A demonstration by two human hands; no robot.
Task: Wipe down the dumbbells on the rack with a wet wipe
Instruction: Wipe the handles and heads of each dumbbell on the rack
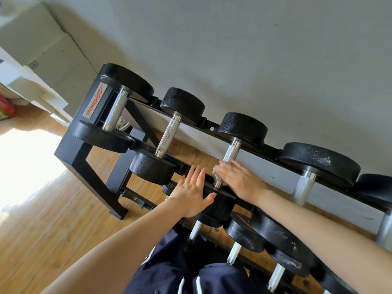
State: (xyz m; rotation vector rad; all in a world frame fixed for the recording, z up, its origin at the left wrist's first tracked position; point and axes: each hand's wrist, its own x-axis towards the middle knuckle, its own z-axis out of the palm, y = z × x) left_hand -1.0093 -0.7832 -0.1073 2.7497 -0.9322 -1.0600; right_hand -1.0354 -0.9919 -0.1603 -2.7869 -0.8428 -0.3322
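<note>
From the head view, the black dumbbell rack (70, 153) runs along the wall from ten o'clock down to four o'clock, and the dumbbells lie across its rails. The one in hand is the third dumbbell (232, 153) on the top tier, near the centre of the picture. Its chrome handle's long axis points from the wall-side head at one o'clock to the near head at seven o'clock, straight toward the person.

The right hand (237, 179) lies over the lower part of that handle, fingers straight and pointing to ten o'clock across the axis. A pale blur shows under the fingertips; I cannot tell whether it is the wet wipe. The left hand (194, 193) is flat and spread, fingers straight, resting on the near head, thumb along its edge.

The right hand is nearer the handle, so I judge wiping would run along the axis, up toward one o'clock. The fourth dumbbell (311, 170) sits at three o'clock from the hands, nearer the right arm.
</note>
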